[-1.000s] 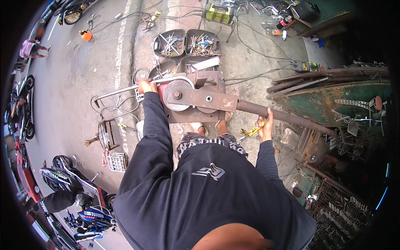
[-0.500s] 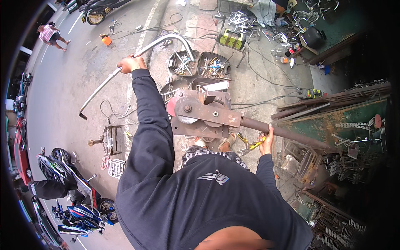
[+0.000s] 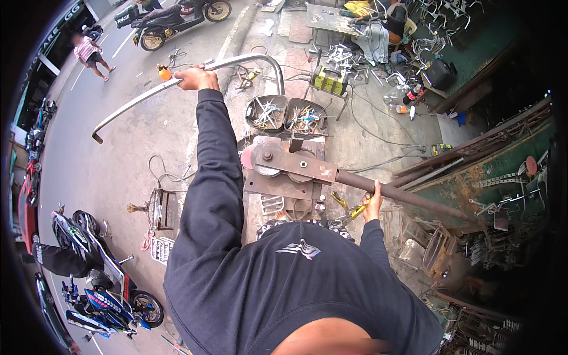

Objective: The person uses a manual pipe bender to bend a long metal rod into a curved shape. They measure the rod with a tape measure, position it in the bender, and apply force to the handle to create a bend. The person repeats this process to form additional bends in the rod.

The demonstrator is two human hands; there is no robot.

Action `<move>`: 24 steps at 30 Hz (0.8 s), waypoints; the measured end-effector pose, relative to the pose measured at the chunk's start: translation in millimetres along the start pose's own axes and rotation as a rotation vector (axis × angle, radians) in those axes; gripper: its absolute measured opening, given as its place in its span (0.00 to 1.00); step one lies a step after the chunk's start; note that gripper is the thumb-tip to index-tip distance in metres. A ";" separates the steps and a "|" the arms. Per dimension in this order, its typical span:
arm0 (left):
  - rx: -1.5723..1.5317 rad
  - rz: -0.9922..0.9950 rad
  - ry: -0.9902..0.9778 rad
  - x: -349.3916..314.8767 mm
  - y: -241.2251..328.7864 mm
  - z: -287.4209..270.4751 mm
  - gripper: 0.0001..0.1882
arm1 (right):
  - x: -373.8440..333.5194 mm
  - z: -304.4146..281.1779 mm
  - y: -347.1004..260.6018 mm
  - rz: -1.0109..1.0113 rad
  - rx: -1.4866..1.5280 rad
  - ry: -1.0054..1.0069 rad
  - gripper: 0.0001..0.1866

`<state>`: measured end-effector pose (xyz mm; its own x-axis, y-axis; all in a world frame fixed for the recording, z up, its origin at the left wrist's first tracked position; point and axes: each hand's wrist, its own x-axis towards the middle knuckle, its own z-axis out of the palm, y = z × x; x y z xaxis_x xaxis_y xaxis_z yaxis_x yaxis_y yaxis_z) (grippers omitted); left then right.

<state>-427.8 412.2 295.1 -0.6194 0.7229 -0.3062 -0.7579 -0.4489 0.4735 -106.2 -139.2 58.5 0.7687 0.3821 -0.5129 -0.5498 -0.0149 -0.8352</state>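
My left hand is stretched far forward and grips a long silver metal tube that curves in a bend at its far end and drops toward the bender. A rusty tube-bending machine with rollers stands in front of me. Its long dark lever bar runs out to the right, and my right hand is closed around that bar. Below that hand lies a yellow-handled tool.
Two trays of small tools sit beyond the bender, with a yellow-green box on a stand behind. Motorcycles are parked at the left, a person walks on the road, and metal scrap and frames fill the right side.
My left arm has swung the silver tube up and outward, away from the bender. The right hand has stayed on the lever bar.
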 end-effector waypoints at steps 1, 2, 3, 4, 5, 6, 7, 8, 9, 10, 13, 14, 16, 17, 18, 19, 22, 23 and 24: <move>-0.010 -0.022 -0.004 -5.8 7.8 1.6 0.13 | -0.2 -1.1 -0.7 0.011 -0.010 -0.020 0.29; -0.017 -0.035 -0.056 -12.7 16.1 -0.7 0.14 | -0.4 -2.5 -1.0 0.020 -0.018 -0.025 0.29; -0.027 -0.020 -0.048 -19.4 24.8 -1.4 0.13 | 0.4 -4.4 -1.9 0.025 -0.024 -0.030 0.29; -0.039 -0.005 -0.038 -28.2 31.6 -1.8 0.12 | 1.3 -6.4 -2.0 0.038 -0.031 -0.040 0.30; -0.048 -0.006 -0.026 -37.2 39.4 -3.9 0.12 | 3.0 -8.9 -3.0 0.053 -0.065 -0.051 0.30; -0.055 0.049 -0.007 -47.6 46.3 -6.1 0.11 | 4.5 -11.9 -3.5 0.031 -0.107 -0.074 0.31; -0.058 0.082 -0.021 -58.6 54.2 -9.7 0.12 | 6.2 -15.4 -4.9 0.056 -0.137 -0.068 0.31; -0.058 0.103 -0.033 -68.9 64.2 -13.6 0.12 | 7.5 -19.0 -6.1 0.079 -0.154 -0.074 0.33; -0.055 0.123 -0.046 -80.0 74.7 -17.5 0.12 | 7.9 -23.3 -8.1 0.058 -0.201 -0.122 0.34; -0.043 0.165 -0.066 -92.2 83.6 -20.9 0.13 | 7.2 -27.7 -10.2 0.077 -0.243 -0.156 0.35; -0.085 0.124 -0.174 -123.4 112.6 -37.0 0.14 | -4.6 -41.9 -17.6 0.053 -0.418 -0.254 0.37; -0.101 0.136 -0.195 -131.8 121.8 -41.1 0.11 | -12.3 -47.1 -21.2 0.018 -0.453 -0.319 0.37; -0.121 0.117 -0.249 -143.7 141.2 -50.1 0.10 | -32.4 -53.9 -30.5 -0.022 -0.497 -0.480 0.35; -0.131 0.115 -0.273 -148.4 151.2 -55.7 0.10 | -44.8 -56.6 -37.2 -0.021 -0.503 -0.568 0.34; -0.131 0.119 -0.279 -153.0 161.1 -60.2 0.09 | -56.8 -56.2 -46.3 -0.018 -0.520 -0.625 0.33; -0.127 0.105 -0.271 -157.9 171.5 -65.1 0.11 | -70.5 -54.6 -55.7 -0.032 -0.532 -0.660 0.34; -0.186 0.007 -0.440 -178.3 206.4 -92.4 0.13 | -111.3 -37.7 -86.3 -0.128 -0.503 -0.828 0.38; -0.210 -0.055 -0.540 -188.5 218.6 -110.6 0.14 | -124.2 -28.6 -94.6 -0.129 -0.490 -0.858 0.39; -0.191 -0.106 -0.677 -199.8 230.4 -133.0 0.18 | -136.9 -17.9 -99.5 -0.156 -0.466 -0.932 0.40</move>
<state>-505.8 94.5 355.5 -0.3243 0.9075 0.2670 -0.8680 -0.3977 0.2974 -151.0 -206.6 208.2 0.1563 0.9666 -0.2032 -0.1342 -0.1831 -0.9739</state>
